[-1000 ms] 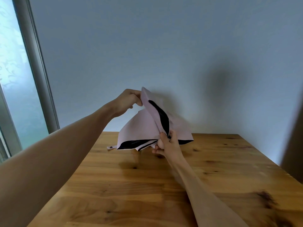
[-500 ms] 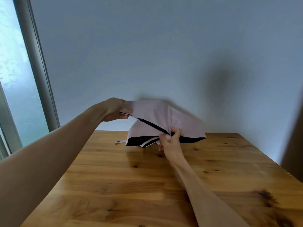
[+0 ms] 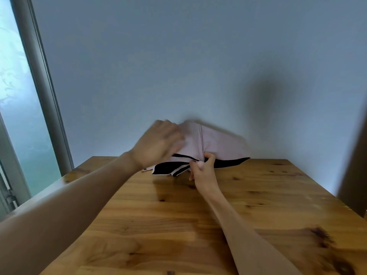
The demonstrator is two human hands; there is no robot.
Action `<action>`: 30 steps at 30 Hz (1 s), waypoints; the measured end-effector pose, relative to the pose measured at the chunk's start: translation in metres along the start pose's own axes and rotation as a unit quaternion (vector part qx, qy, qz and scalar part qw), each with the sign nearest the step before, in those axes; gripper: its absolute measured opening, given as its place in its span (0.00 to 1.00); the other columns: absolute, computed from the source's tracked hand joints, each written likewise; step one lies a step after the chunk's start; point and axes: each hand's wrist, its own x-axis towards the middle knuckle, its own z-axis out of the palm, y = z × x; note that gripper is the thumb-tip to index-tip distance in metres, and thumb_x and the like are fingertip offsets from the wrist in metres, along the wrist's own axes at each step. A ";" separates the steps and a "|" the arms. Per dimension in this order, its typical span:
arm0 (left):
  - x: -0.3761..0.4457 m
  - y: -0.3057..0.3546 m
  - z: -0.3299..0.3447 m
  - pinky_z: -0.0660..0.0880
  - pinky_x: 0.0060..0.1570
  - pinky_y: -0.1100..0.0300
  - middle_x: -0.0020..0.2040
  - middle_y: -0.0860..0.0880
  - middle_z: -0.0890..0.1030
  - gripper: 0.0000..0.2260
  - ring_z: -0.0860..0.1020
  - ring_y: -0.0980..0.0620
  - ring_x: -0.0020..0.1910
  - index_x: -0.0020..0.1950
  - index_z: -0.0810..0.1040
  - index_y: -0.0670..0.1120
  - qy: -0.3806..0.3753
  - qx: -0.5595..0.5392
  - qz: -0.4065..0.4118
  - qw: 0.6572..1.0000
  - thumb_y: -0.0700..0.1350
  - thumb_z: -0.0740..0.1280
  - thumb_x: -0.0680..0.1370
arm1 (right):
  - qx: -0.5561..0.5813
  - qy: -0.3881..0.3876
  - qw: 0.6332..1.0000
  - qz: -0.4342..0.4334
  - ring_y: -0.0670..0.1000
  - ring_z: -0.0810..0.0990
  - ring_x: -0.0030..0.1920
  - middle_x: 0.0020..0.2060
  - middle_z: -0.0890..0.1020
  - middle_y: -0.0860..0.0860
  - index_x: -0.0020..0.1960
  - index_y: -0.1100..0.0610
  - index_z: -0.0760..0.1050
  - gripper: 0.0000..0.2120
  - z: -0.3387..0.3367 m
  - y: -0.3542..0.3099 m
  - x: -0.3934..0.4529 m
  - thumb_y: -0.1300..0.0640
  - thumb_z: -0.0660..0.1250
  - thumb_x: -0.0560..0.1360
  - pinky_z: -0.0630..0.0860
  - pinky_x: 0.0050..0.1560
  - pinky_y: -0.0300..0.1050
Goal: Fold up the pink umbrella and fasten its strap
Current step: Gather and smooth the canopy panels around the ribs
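The pink umbrella (image 3: 218, 141), black on its underside, is held collapsed above the far part of the wooden table (image 3: 178, 225). My right hand (image 3: 202, 171) grips its lower end, thumb up against the gathered cloth. My left hand (image 3: 158, 143) is blurred with motion and lies against the left side of the pink canopy, fingers spread over the fabric. The strap (image 3: 148, 168) with its snap pokes out at the left, just under my left wrist. The umbrella's handle is hidden.
A plain blue-grey wall rises behind the table. A window with a grey frame (image 3: 49, 96) runs down the left side. A dark vertical edge (image 3: 355, 155) stands at the far right.
My left hand let the raised flap come down, then moved right onto the canopy. The fabric has dropped lower and flatter. My right hand has kept its grip.
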 end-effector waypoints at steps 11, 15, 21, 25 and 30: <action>0.008 0.032 0.034 0.65 0.45 0.56 0.39 0.50 0.78 0.09 0.74 0.48 0.44 0.48 0.85 0.49 -0.054 0.016 0.134 0.989 0.41 0.64 0.77 | -0.004 -0.006 1.000 -0.021 0.45 0.74 0.28 0.43 0.78 0.56 0.65 0.56 0.55 0.17 0.001 -0.002 -0.002 0.59 0.61 0.83 0.72 0.28 0.34; 0.000 0.023 0.036 0.66 0.44 0.56 0.40 0.52 0.77 0.09 0.71 0.49 0.42 0.46 0.84 0.51 -0.084 -0.040 0.086 0.992 0.39 0.66 0.76 | -0.015 -0.008 1.000 -0.017 0.46 0.75 0.30 0.44 0.76 0.56 0.68 0.56 0.55 0.18 0.000 -0.005 -0.006 0.58 0.60 0.83 0.72 0.28 0.32; 0.013 0.025 0.031 0.68 0.47 0.56 0.47 0.48 0.80 0.08 0.75 0.47 0.47 0.49 0.83 0.46 -0.057 -0.139 -0.103 0.983 0.44 0.64 0.77 | -0.038 0.017 0.998 -0.038 0.51 0.79 0.39 0.48 0.73 0.52 0.69 0.55 0.55 0.20 0.004 -0.008 -0.004 0.60 0.61 0.82 0.75 0.34 0.41; 0.052 0.025 0.028 0.64 0.64 0.48 0.68 0.45 0.72 0.26 0.69 0.40 0.66 0.71 0.72 0.51 -0.054 -0.143 -0.404 0.902 0.63 0.64 0.77 | -0.071 0.023 0.995 -0.072 0.61 0.78 0.54 0.58 0.73 0.57 0.68 0.46 0.56 0.21 0.015 -0.007 -0.012 0.57 0.61 0.81 0.79 0.55 0.59; 0.070 0.006 0.024 0.70 0.66 0.49 0.69 0.45 0.74 0.30 0.74 0.43 0.67 0.70 0.73 0.51 -0.060 -0.291 -0.527 0.796 0.66 0.68 0.73 | -0.110 -0.009 0.985 -0.134 0.52 0.73 0.59 0.63 0.69 0.55 0.70 0.56 0.57 0.21 0.017 -0.010 -0.019 0.61 0.61 0.81 0.73 0.58 0.36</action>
